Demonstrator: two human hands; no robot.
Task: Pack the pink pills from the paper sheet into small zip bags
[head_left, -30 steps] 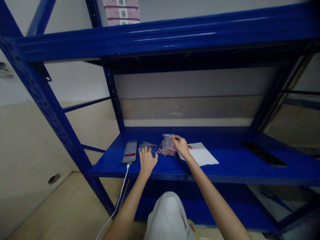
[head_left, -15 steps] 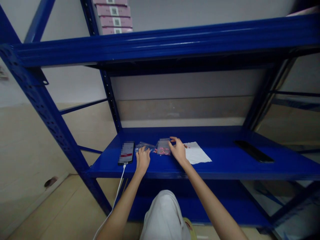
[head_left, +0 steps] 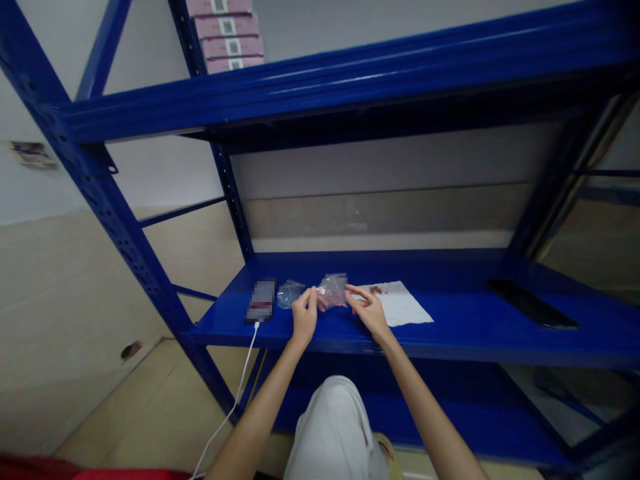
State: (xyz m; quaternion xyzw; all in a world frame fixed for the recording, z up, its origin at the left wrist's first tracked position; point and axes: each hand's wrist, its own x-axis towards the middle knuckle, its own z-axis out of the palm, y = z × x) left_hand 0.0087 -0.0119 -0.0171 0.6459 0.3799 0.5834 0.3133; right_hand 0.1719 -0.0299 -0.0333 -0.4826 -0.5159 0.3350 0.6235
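Between my hands is a small clear zip bag [head_left: 334, 288] with pink-red beads in it, over the blue shelf. My left hand [head_left: 305, 315] pinches the bag's left side between thumb and fingers. At its right edge, my right hand [head_left: 369, 310] grips the bag with thumb and fingertips. Another clear zip bag [head_left: 290, 293] lies flat on the shelf just left of my left hand. A white paper sheet [head_left: 407, 308] with a few small reddish-brown pieces [head_left: 376, 290] on it lies beyond my right hand, partly covered by it.
A phone [head_left: 262, 300] with a white charging cable [head_left: 240, 393] lies at the left of the blue shelf [head_left: 450, 267]. A black flat device [head_left: 533, 305] lies at the right. Pink boxes [head_left: 233, 47] are stacked on the upper shelf, whose blue beam [head_left: 350, 87] crosses above.
My left hand has moved right from the other clear bag to the bag with beads. That bag is now held between both hands. The camera view has tilted a little.
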